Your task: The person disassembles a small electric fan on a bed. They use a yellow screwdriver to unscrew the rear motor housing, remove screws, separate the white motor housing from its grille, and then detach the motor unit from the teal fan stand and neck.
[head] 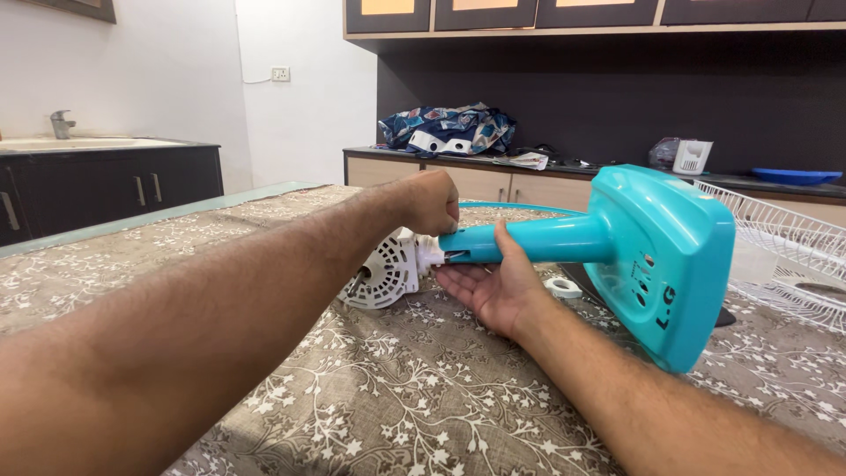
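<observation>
A teal table-fan stand (656,256) lies on its side over the table, its square base turned toward me on the right. Its round teal neck (538,241) points left and meets a white motor housing (383,275) that rests on the cloth. My right hand (493,286) cups the neck from below, palm up, thumb over the top. My left hand (427,201) is closed in a fist over the joint between neck and white housing; what its fingers hold is hidden.
A brown floral cloth (397,397) covers the table. A white wire fan guard (784,251) lies at the right, a small white ring (562,286) near the stand. Behind stand a counter (493,172) with a patterned bundle (449,128), and a sink cabinet (106,181) at the left.
</observation>
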